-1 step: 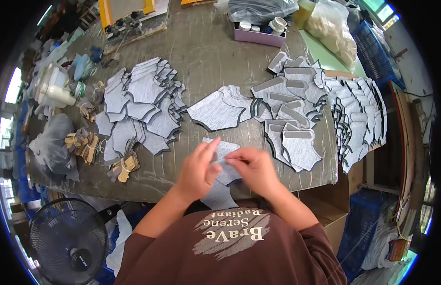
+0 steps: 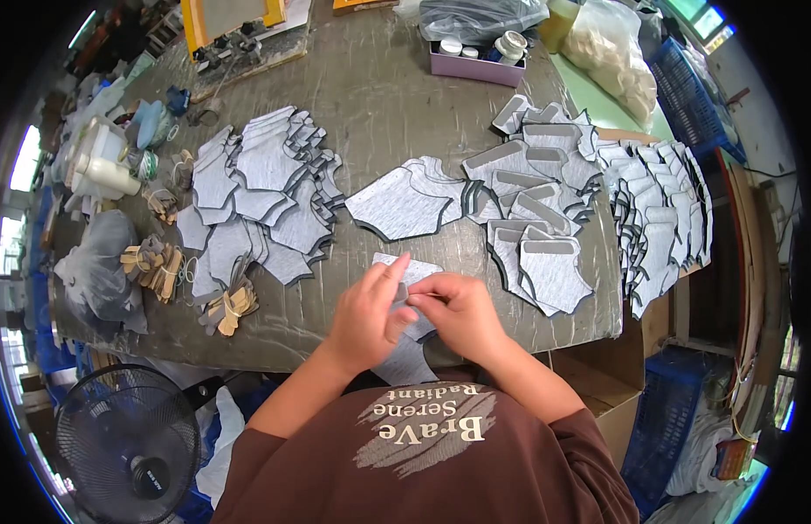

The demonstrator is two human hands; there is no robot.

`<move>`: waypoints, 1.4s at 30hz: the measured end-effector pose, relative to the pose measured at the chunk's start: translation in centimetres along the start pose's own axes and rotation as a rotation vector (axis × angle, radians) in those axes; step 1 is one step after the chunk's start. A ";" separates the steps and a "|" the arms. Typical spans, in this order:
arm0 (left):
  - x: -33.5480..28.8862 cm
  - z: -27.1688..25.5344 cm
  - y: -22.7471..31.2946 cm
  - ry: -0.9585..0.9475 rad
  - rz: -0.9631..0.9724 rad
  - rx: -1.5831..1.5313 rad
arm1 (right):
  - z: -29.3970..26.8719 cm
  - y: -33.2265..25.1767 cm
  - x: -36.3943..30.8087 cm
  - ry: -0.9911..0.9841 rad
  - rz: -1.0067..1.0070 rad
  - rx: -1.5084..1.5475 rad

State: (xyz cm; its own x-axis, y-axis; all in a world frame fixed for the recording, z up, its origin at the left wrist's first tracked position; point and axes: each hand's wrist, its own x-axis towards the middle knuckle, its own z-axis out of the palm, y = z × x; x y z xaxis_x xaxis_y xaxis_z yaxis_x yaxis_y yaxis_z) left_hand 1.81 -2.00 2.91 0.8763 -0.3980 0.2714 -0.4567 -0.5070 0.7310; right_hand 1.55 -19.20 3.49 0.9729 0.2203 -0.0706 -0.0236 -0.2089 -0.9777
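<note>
A small grey strip [image 2: 400, 293] shows between my hands above the table's front edge. My left hand [image 2: 367, 316] has the strip against its fingers, which point away from me, with the thumb apart. My right hand [image 2: 456, 313] is closed in a pinch at the strip's right side; its fingertips hide part of the strip. Under both hands lies a light grey, shoe-upper-like fabric panel [image 2: 412, 365], partly hidden and hanging over the edge toward me. Just beyond it, a few similar panels with dark edges [image 2: 397, 208] overlap on the table.
Plain panels are heaped at the left [image 2: 270, 162]; panels bearing darker grey strips are stacked at the right [image 2: 549, 275]. Tied strip bundles [image 2: 231, 307] lie at the left front. A purple box [image 2: 477, 70] holds bottles at the back. A black fan [image 2: 130, 445] stands at lower left.
My right hand has shifted slightly left and nearer me, still pinching. My left hand and the grey strip have moved only a little; the panels stay in place.
</note>
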 end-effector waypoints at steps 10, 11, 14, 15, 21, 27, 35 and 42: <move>-0.1 0.9 0.0 0.006 -0.013 -0.221 | 0.7 0.2 0.0 -0.009 0.038 0.171; -0.2 1.1 0.3 0.045 -0.026 -0.327 | 0.8 0.3 0.0 -0.022 0.083 0.215; -0.5 1.6 -0.2 -0.008 -0.298 -0.644 | 0.8 -0.1 -0.1 -0.098 0.238 0.621; -0.5 1.4 -0.6 0.044 -0.481 -0.834 | 0.9 1.1 -0.1 -0.099 0.238 0.688; 1.8 -1.0 -0.9 0.075 -0.174 -0.445 | -0.1 1.0 0.2 -0.185 0.315 0.795; 1.7 -1.1 -3.4 0.009 -0.144 -0.542 | -1.4 2.1 0.6 0.134 0.236 1.175; -3.1 -1.2 -2.7 0.100 -0.922 -0.889 | -2.4 2.6 -1.4 0.281 -0.176 -0.444; 0.6 -1.6 -4.3 0.041 -0.725 -0.473 | 0.8 5.4 -1.5 0.091 -0.369 -0.958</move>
State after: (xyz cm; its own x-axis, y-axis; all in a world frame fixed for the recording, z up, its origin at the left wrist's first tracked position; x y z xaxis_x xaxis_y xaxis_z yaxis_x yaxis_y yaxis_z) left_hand 4.51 1.17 0.93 0.9354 -0.0673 -0.3471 0.3209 -0.2503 0.9134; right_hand -0.22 -19.95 -1.86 0.8969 0.3601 0.2567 0.4349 -0.8236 -0.3642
